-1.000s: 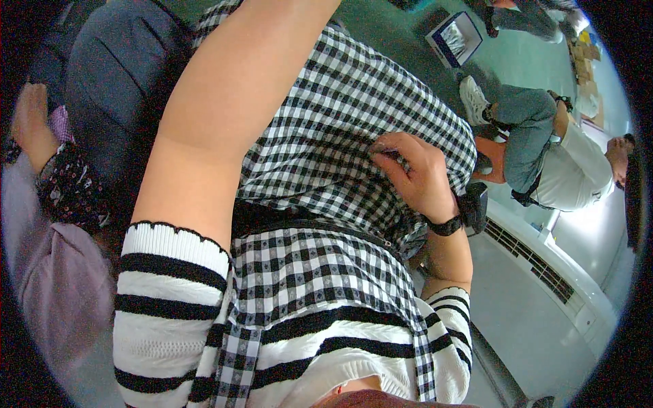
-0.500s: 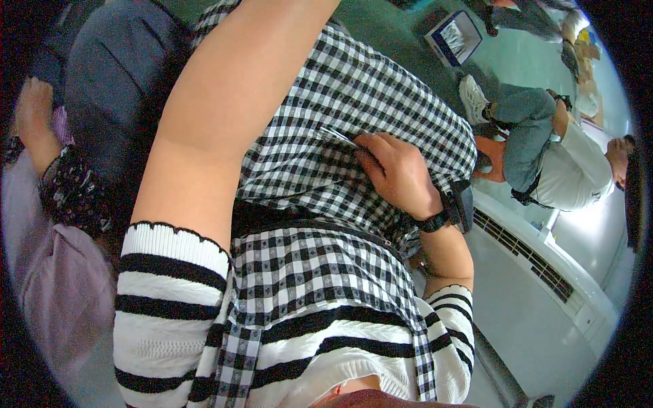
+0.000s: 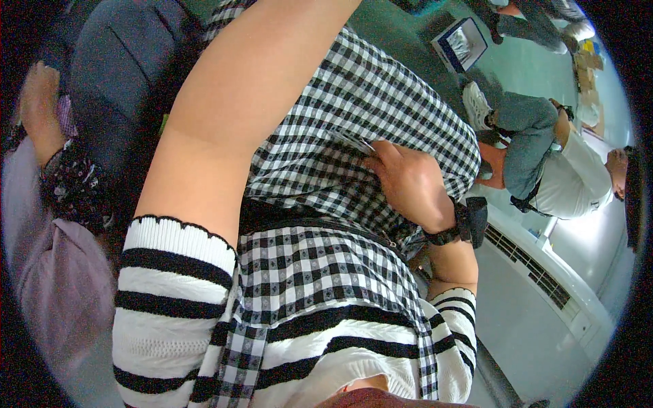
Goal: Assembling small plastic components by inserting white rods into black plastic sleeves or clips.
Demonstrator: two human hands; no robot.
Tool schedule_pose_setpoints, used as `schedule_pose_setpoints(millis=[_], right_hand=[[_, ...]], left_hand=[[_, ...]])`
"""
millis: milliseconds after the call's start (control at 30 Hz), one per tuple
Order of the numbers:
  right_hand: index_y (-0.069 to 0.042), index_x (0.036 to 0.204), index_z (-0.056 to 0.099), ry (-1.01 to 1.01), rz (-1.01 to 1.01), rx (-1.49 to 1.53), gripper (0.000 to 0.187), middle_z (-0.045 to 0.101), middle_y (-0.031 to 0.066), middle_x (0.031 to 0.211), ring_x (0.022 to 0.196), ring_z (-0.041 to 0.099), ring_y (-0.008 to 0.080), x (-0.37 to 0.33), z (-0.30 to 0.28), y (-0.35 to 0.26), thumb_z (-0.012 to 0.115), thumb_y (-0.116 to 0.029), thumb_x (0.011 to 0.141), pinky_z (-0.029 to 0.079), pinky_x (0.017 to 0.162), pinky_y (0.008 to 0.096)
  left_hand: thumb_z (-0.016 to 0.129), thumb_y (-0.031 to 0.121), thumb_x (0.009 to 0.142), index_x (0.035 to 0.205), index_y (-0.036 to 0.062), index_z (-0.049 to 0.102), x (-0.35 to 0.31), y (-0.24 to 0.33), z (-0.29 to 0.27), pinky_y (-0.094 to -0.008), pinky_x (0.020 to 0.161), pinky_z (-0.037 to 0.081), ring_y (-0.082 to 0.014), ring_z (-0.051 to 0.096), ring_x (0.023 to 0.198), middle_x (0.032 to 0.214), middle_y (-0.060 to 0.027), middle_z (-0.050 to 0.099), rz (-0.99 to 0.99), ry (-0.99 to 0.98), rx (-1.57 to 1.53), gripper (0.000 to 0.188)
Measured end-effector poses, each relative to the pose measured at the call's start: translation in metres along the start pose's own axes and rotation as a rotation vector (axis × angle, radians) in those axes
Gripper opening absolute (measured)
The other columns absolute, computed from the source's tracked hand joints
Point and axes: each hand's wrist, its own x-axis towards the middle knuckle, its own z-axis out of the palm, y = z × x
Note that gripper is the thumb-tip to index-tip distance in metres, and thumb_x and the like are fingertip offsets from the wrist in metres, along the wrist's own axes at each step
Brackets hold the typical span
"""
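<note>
My right hand (image 3: 413, 185) is closed over my lap with the back of the hand up. From between its thumb and fingers sticks a slim silvery tool (image 3: 355, 142), its thin end pointing to the upper left; blur hides its exact kind. Beneath it lies a black-and-white checked apron (image 3: 401, 95), spread over my legs. A black band with a dark block (image 3: 472, 221) is on my right wrist. My left forearm (image 3: 252, 75) reaches up past the top edge, so my left hand is out of the picture.
On my left sits a person in a mauve garment (image 3: 64, 279), beside a dark padded surface (image 3: 112, 75). To the right another person in a white shirt (image 3: 575, 177) sits low. A blue-rimmed box (image 3: 462, 44) rests on the green floor (image 3: 537, 64). A grey vented unit (image 3: 524, 258) stands close on my right.
My right hand and the silvery tool have shifted slightly right and down in the picture. The left forearm has also moved a little right. The whole view has shifted slightly too.
</note>
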Motion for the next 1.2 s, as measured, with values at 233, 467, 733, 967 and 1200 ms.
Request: schedule_pose_setpoints(millis=[233, 467, 733, 967, 1200], right_hand=[[-0.005, 0.092, 0.049, -0.151, 0.022, -0.178, 0.017, 0.059, 0.0121, 0.067, 0.06, 0.059, 0.0315, 0.003, -0.002, -0.008, 0.052, -0.02, 0.085, 0.046, 0.05, 0.0408], [-0.003, 0.091, 0.049, -0.217, 0.046, -0.184, 0.02, 0.058, 0.0153, 0.061, 0.058, 0.06, 0.032, 0.012, 0.0, -0.01, 0.053, -0.021, 0.084, 0.046, 0.048, 0.0406], [-0.002, 0.089, 0.05, -0.16, -0.041, -0.175, 0.024, 0.055, 0.0141, 0.054, 0.053, 0.057, 0.0337, 0.021, -0.006, -0.016, 0.052, -0.026, 0.086, 0.045, 0.046, 0.0429], [-0.003, 0.092, 0.05, -0.061, 0.007, -0.178, 0.02, 0.059, 0.0167, 0.07, 0.062, 0.06, 0.0333, 0.032, -0.002, -0.026, 0.05, -0.023, 0.086, 0.046, 0.05, 0.0428], [-0.004, 0.089, 0.05, -0.116, 0.032, -0.14, 0.016, 0.059, 0.0153, 0.075, 0.067, 0.06, 0.0327, 0.019, -0.009, -0.013, 0.051, -0.019, 0.086, 0.047, 0.056, 0.0411]], left_hand=[[0.05, 0.017, 0.09, 0.081, -0.0011, 0.055, -0.005, 0.003, 0.001, -0.0246, 0.045, 0.027, -0.0092, 0.036, 0.052, 0.068, -0.0026, 0.048, -0.017, 0.013, -0.009, 0.021], [0.051, 0.016, 0.089, 0.079, -0.0007, 0.054, -0.003, 0.001, 0.0, -0.0243, 0.044, 0.027, -0.0094, 0.036, 0.051, 0.067, -0.0027, 0.048, 0.005, 0.003, -0.047, 0.019], [0.051, 0.017, 0.088, 0.081, 0.0, 0.056, -0.003, 0.0, 0.002, -0.0232, 0.044, 0.029, -0.0091, 0.041, 0.053, 0.071, -0.0036, 0.052, 0.002, 0.001, -0.044, 0.019], [0.051, 0.017, 0.088, 0.082, 0.0005, 0.057, -0.003, 0.0, 0.002, -0.022, 0.043, 0.029, -0.0089, 0.042, 0.054, 0.071, -0.0031, 0.053, -0.02, 0.002, -0.051, 0.019], [0.051, 0.017, 0.088, 0.081, -0.0008, 0.056, -0.003, 0.002, 0.0, -0.0224, 0.043, 0.029, -0.0091, 0.041, 0.053, 0.07, -0.0036, 0.052, -0.005, -0.007, -0.023, 0.019]])
